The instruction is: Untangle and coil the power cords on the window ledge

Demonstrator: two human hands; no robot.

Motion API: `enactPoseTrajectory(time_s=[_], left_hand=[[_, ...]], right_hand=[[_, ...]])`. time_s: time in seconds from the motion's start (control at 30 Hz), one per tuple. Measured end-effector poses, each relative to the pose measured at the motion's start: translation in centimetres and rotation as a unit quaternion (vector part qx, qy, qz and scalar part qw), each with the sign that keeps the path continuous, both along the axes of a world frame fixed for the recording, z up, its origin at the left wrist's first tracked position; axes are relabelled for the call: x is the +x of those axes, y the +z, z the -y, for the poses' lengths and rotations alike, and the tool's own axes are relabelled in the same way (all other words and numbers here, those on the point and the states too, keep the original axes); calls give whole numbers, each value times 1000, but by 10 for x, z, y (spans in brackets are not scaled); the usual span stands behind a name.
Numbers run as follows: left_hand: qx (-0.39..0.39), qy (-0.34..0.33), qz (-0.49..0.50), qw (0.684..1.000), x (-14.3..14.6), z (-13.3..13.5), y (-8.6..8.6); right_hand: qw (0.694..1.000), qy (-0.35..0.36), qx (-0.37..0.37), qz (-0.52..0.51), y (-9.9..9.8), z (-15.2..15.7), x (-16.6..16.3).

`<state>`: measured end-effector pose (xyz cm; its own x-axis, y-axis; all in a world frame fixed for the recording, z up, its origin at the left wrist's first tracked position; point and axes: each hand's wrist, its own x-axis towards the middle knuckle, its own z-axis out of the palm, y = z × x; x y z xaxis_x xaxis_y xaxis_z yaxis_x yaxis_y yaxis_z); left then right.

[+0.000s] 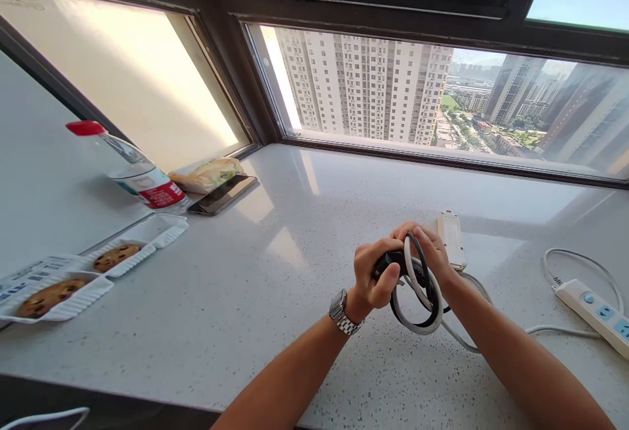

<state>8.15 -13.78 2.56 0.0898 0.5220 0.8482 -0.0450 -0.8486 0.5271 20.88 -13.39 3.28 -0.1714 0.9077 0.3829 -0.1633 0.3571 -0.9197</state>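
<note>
In front of me, above the counter, my left hand (pixel 369 273) is closed around a black plug (pixel 388 261), its thumb along the near side. A metal watch (pixel 339 312) sits on the left wrist. Close beside it, my right hand (pixel 433 252) has its fingers wrapped round the top of a coiled cable (pixel 420 329). White and black strands hang from it in loops below both hands. The right fingers are partly hidden behind the coil. Just beyond the right hand lies a white power strip (pixel 451 241).
Another power strip (pixel 597 315) with a white cord lies at right. On the left are a cookie tray (pixel 105 286), a red-capped bottle (pixel 157 191), a phone (pixel 223 195) and a wrapped package (pixel 209 174). Windows (pixel 363 89) border the speckled counter (pixel 236 318).
</note>
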Motion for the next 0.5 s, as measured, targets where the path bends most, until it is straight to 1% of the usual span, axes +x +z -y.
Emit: enactPoseTrajectory(time_s=[0.07, 0.13, 0.2, 0.27, 0.3, 0.37, 0.43, 0.5], left_hand=[[25, 27, -21, 999, -5, -1, 4], [43, 51, -46, 997, -12, -3, 8], [58, 87, -67, 992, -22, -7, 11], [75, 125, -94, 985, -31, -13, 13], [81, 136, -110, 981, -35, -17, 12], [78, 137, -147, 977, -42, -25, 11], [53, 118, -182, 975, -46, -34, 9], [12, 92, -214, 972, -50, -42, 8]], right_hand=[[999, -27, -14, -25, -4, 1, 1], [997, -43, -45, -48, -8, 2, 6], [995, -41, -60, -67, -11, 5, 17], [997, -20, -50, -58, -11, 12, 32], [998, -1, -43, -35, -9, 16, 41], [998, 47, -27, 35, -5, 27, 57], [990, 89, -3, 108, 1, 39, 67], [977, 110, 37, 182, 7, 49, 69]])
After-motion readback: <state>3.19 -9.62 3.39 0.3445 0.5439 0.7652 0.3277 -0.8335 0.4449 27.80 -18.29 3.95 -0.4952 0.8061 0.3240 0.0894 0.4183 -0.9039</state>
